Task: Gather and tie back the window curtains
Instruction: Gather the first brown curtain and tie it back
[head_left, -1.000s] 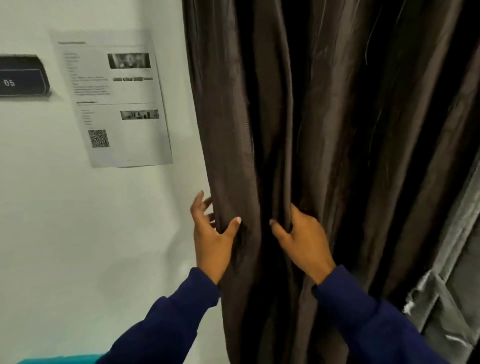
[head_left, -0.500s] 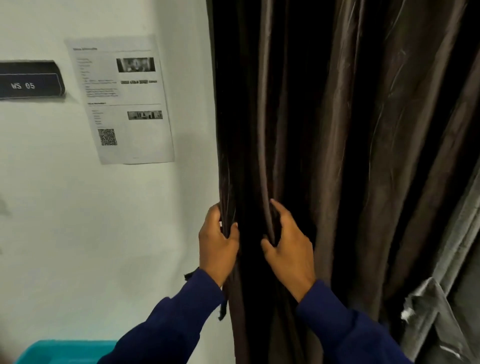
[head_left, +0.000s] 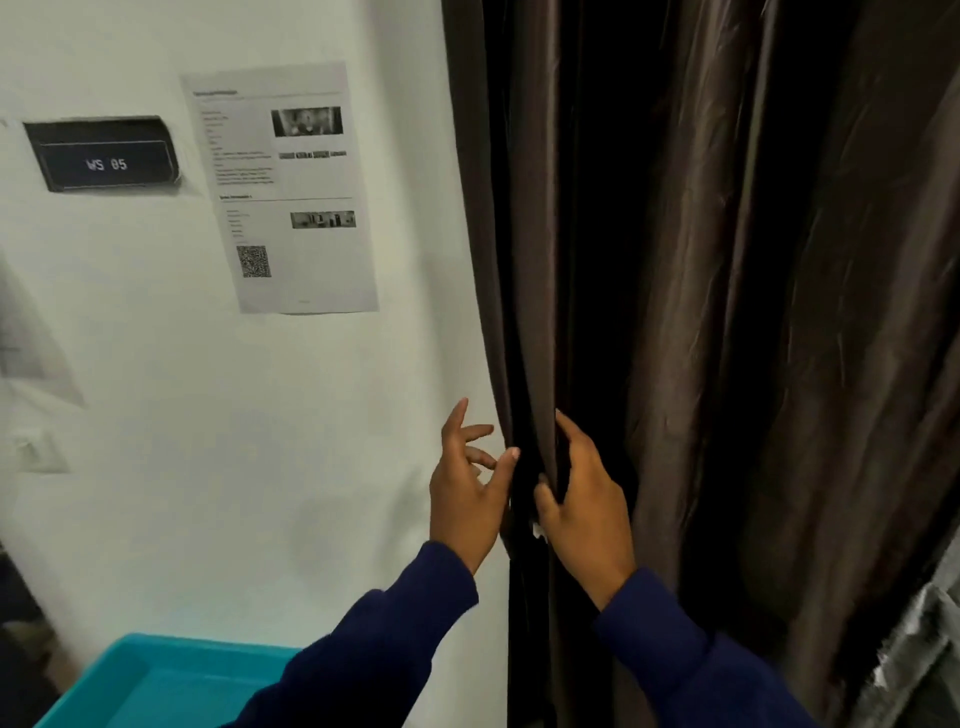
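- Two dark blue sleeves (head_left: 670, 649) are reaching up from the bottom of the view, one to each hand.
- A teal bin (head_left: 156, 680) is sitting low at the left, below the left sleeve, with only its near corner and rim showing.
- The right hand (head_left: 584, 501) is pressing against the curtain's left edge, its grip closing on a narrow fold, thumb on the near side and fingers wrapping out of sight behind the cloth.
- The left hand (head_left: 467, 491) is hovering just beside that same edge with its grip loose and spread, holding nothing; the thumb tip is touching or nearly touching the fabric, and which one cannot be told.
- The dark brown curtain (head_left: 727, 312) is hanging in deep vertical folds over the right half of the view, its left edge running along the white wall (head_left: 208, 467).
- A strip of grey fabric (head_left: 919, 649) is showing at the lower right corner, beside the curtain.
- On the wall farther back, a printed sheet (head_left: 291, 192) with small pictures and a square code is hanging left of the curtain.
- A dark plate (head_left: 104, 156) reading "WS 05" is sitting left of the sheet.
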